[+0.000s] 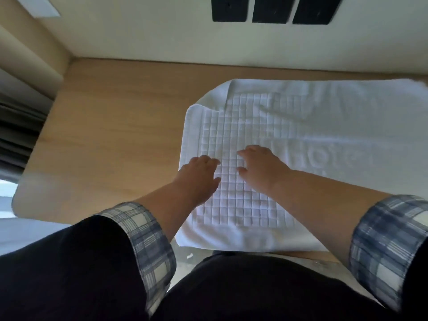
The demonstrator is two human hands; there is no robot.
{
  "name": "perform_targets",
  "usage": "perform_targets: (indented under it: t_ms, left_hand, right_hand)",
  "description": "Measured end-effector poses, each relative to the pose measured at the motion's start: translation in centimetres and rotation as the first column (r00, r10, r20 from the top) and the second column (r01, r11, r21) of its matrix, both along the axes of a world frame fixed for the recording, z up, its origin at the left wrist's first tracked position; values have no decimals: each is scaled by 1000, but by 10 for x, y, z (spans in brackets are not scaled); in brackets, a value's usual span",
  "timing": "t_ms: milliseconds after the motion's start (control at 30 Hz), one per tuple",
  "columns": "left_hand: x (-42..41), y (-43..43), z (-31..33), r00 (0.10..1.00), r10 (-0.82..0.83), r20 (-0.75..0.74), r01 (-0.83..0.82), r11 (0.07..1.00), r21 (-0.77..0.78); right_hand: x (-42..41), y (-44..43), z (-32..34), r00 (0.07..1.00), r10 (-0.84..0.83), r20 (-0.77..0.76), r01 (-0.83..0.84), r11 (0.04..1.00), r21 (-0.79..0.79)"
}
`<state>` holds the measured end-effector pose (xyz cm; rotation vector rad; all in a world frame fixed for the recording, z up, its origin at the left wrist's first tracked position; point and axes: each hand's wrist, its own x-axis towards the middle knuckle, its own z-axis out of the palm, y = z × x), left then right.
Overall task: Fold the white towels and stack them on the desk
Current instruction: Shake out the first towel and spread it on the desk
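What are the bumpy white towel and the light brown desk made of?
The white square-patterned towel looks like soft woven cotton: raised little squares, matte, a few wrinkles. The light brown desk looks like wood or wood-look laminate: faint grain, smooth top.

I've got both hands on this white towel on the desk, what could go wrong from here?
One: the left hand and right hand rest near the left end of the towel, while its right part runs out of view, so a fold may come out skewed. Two: the far left corner looks turned over; folding now might trap a crease. Three: the near edge lies by the front edge of the desk and could slip off.
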<state>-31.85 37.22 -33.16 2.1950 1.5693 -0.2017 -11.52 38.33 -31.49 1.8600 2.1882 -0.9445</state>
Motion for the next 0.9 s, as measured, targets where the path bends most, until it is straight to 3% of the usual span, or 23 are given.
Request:
perform_targets:
  t_ms: [100, 233, 333, 433, 633, 733, 833, 900]
  left_hand:
    - [3, 57, -9, 996, -79, 50, 77, 997, 30]
    - [2, 117, -29, 979, -197, -52, 198, 980, 12]
    - [-6, 155, -40, 983, -131, -125, 137, 990, 36]
    - [-15, 186, -46, 986, -8, -169, 13, 999, 29]
    - [-12, 205, -41, 954, 21, -299, -4, 998, 55]
    - [6, 188, -40, 977, 63, -205, -35, 990, 139]
    - [40, 147, -43, 991, -130, 21, 125, 978, 169]
    - [52, 123, -50, 981, -186, 48, 179, 976, 125]
  right_hand:
    - [-13, 29, -6, 998, -45, 37, 45, 999, 24]
    - [-22, 50, -20, 979, -61, 192, 72, 996, -49]
    - [-23, 46, -37, 965, 12, 260, 33, 985, -167]
    - [-21, 35, -48, 959, 47, 281, -2, 987, -158]
    - [-22, 37, -42, 962, 38, 271, 8, 986, -167]
    - [-20, 39, -33, 987, -35, 158, 45, 997, -59]
    - [-6, 37, -28, 975, -209, 70, 198, 970, 141]
    - [9, 35, -34, 943, -312, 118, 297, 946, 131]
